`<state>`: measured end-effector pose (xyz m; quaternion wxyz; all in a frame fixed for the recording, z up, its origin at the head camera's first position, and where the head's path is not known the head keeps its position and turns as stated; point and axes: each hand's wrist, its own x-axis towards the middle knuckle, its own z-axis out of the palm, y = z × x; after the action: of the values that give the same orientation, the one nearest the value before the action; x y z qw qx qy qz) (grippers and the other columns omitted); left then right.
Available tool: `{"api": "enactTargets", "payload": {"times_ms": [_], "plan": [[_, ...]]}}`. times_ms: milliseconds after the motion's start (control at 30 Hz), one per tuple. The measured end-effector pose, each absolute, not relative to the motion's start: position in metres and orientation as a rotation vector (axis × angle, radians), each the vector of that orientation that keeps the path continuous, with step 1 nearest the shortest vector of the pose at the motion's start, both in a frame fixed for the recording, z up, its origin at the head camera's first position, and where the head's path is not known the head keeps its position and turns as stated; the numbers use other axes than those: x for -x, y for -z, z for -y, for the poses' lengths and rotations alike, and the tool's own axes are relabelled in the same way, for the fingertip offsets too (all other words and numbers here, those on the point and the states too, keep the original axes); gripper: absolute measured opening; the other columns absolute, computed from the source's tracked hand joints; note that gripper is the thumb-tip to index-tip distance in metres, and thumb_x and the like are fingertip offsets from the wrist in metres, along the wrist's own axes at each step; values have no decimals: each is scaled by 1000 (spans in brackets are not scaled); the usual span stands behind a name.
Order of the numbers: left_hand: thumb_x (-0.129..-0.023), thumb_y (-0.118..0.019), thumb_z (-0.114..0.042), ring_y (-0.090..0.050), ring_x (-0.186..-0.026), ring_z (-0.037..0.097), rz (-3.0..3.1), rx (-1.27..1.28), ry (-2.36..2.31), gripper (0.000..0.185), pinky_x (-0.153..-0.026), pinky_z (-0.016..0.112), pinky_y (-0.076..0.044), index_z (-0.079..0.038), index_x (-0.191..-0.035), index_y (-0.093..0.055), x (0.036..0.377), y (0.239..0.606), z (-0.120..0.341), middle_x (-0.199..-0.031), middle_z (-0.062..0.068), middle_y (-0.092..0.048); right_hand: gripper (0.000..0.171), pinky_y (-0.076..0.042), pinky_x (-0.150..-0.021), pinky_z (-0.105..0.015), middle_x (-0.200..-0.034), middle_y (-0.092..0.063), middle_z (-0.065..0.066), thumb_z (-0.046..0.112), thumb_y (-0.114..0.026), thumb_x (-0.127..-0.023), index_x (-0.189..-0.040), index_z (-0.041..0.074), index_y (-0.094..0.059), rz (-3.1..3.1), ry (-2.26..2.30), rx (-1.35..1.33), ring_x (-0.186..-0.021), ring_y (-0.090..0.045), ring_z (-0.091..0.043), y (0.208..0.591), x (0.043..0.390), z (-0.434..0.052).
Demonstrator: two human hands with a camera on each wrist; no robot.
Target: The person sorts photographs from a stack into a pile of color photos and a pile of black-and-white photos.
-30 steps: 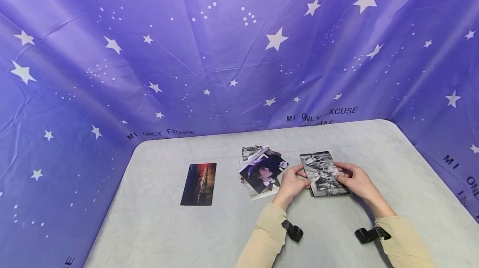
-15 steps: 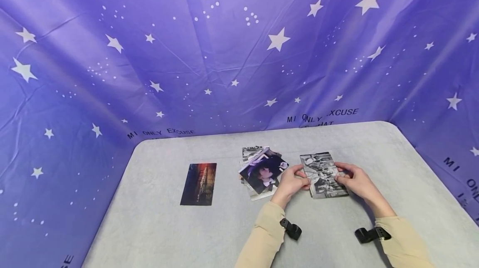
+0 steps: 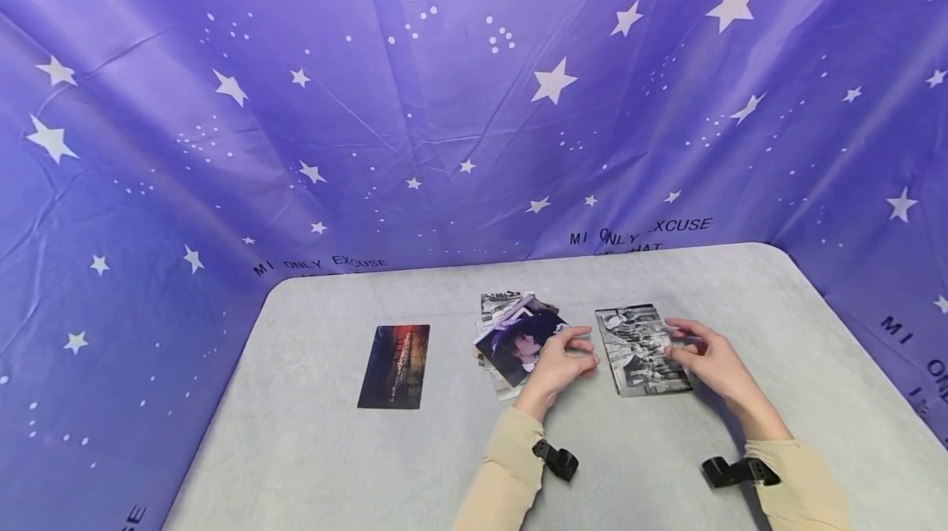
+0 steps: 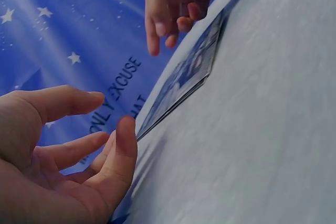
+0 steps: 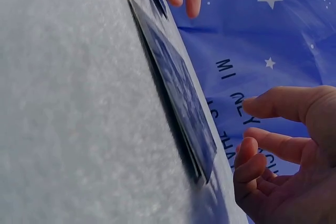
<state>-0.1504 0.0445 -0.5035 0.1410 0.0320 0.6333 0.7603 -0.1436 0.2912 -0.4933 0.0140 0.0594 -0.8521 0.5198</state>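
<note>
A squared stack of photo cards (image 3: 638, 350) lies on the table with a black-and-white picture on top. My left hand (image 3: 557, 368) hovers to its left, thumb and fingers parted and holding nothing. At the stack's right edge is my right hand (image 3: 707, 360); the right wrist view shows its bent fingers (image 5: 275, 103) apart from the cards, with nothing between them. Partly behind my left hand is a loose, fanned pile of photo cards (image 3: 511, 343), topped by a picture of a figure in a purple hat.
A single dark photo card (image 3: 394, 366) with a lit, tower-like shape lies farther left on the grey table (image 3: 296, 432). A purple star-printed curtain (image 3: 415, 103) stands behind the table and along its sides. Each wrist wears a black strap.
My left hand has let go of the stack's left edge and drawn back to the left. The right hand stays beside the stack, its fingers loosened. The stack has shifted slightly toward me.
</note>
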Motion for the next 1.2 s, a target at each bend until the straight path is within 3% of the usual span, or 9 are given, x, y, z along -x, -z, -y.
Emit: {"api": "enactTargets", "payload": {"times_ms": [233, 433, 600, 833, 1033, 1200], "plan": [[-78, -64, 13, -61, -69, 11, -1912, -91, -2171, 48, -70, 38, -57, 9, -125, -56, 149, 497, -21, -101, 23, -61, 47, -47, -57, -20, -111, -54, -31, -5, -65, -85, -127, -17, -47, 2634, -1654, -246, -72, -55, -1, 487, 143, -281], [-79, -65, 11, -65, -70, 21, -1970, -95, -2159, 46, -67, 40, -57, 8, -124, -58, 150, 496, -3, -98, 20, -63, 45, -45, -55, -18, -104, -56, -25, -8, -65, -83, -124, -18, -50, 2608, -1697, -314, -68, -51, -2, 489, 145, -268], [-80, -64, 11, -60, -67, 12, -1956, -66, -2177, 46, -68, 37, -57, 12, -126, -55, 151, 496, 10, -100, 25, -61, 42, -46, -56, -19, -101, -57, -23, -8, -64, -84, -122, -18, -51, 2598, -1740, -359, -67, -52, -2, 493, 146, -253], [-80, -61, 13, -60, -68, 13, -1983, -61, -2173, 47, -69, 36, -57, 18, -125, -50, 144, 473, 30, -101, 32, -58, 41, -48, -58, -20, -103, -58, -25, -8, -64, -84, -122, -18, -52, 2572, -1844, -377, -70, -56, -4, 496, 142, -235], [-79, -62, 12, -64, -78, 21, -1991, -36, -2191, 50, -77, 43, -56, 18, -127, -47, 152, 477, 47, -103, 30, -58, 42, -45, -55, -21, -106, -59, -24, -5, -65, -83, -123, -14, -54, 2623, -1873, -370, -71, -55, -5, 496, 141, -217], [-80, -60, 12, -63, -85, 22, -2042, -50, -2146, 51, -78, 31, -54, 19, -128, -45, 153, 467, 63, -111, 39, -52, 43, -48, -56, -23, -105, -60, -25, -6, -66, -82, -122, -14, -54, 2634, -1923, -389, -72, -58, -8, 494, 140, -203]]}}
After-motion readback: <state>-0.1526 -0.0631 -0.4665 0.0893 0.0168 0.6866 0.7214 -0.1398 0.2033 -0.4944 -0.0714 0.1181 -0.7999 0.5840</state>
